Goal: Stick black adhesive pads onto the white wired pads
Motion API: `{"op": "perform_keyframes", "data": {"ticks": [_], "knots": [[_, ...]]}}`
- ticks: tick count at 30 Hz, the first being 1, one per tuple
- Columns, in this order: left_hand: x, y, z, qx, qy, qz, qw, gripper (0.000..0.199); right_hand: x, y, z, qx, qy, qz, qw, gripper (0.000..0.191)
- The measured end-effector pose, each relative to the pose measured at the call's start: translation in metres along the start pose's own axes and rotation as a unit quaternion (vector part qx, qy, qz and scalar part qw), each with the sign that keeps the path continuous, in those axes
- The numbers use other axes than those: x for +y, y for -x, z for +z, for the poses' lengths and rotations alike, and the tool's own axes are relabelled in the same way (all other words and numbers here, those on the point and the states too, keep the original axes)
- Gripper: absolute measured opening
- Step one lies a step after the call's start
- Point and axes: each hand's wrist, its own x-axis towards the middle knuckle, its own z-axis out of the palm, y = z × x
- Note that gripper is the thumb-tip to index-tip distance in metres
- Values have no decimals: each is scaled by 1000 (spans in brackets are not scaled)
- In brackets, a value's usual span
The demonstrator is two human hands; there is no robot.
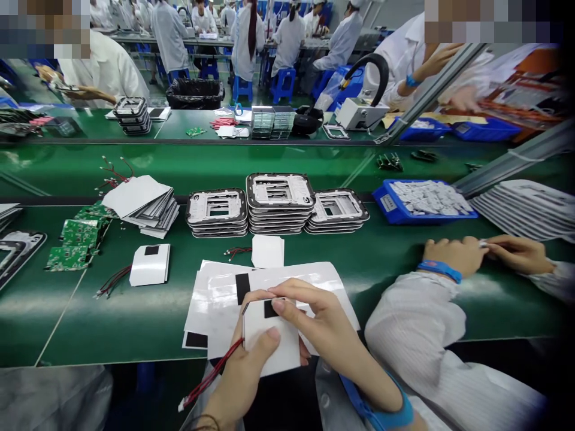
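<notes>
My left hand (245, 365) grips a white square panel (287, 353) from its left side, thumb flat on its face. Red and black wires (209, 380) with a white connector trail from the panel's left edge. My right hand (326, 314) pinches the panel's top edge; its thumb presses on a black patch (269, 308) there. Under the hands lie glossy white sheets (215, 293) with black rectangles. Just beyond is a second white panel (268, 251) with wires, and a similar wired panel (150, 264) rests to the left.
Stacked frames (281, 191) line the back of the green bench (332, 245). White cards (137, 196) and green circuit boards (74, 242) are on the left. At right, a blue tray (390, 209) holds small white parts, and a co-worker's hands (453, 257) work nearby.
</notes>
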Motion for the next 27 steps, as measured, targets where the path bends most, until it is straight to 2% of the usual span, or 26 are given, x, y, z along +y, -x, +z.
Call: {"op": "perform_keyframes", "data": {"ticks": [5, 9, 12, 15, 19, 23, 25, 27], "knots": [[-2, -6, -10, -24, 59, -13, 998, 58, 7, -9, 0, -8, -13, 4, 1000, 30], [1, -10, -20, -8, 143, -10, 990, 62, 12, -22, 1, 23, 3, 12, 1000, 32], [7, -10, -28, 29, 154, 15, 988, 61, 15, -35, 4, 57, 4, 0, 998, 34], [15, -8, -36, 60, 143, 32, 987, 53, 10, -51, 10, 61, 24, -27, 997, 34], [18, -9, -49, 55, 152, 21, 987, 57, -9, -79, 29, 41, 81, -47, 995, 30], [21, -5, -67, 43, 170, 35, 984, 56, -26, -113, 59, -19, 109, -52, 993, 24], [25, 0, -79, 33, 155, 44, 986, 54, -30, -128, 72, -75, 118, -39, 989, 26], [28, 6, -93, 48, 123, 65, 989, 54, -33, -139, 82, -135, 121, -17, 983, 29]]}}
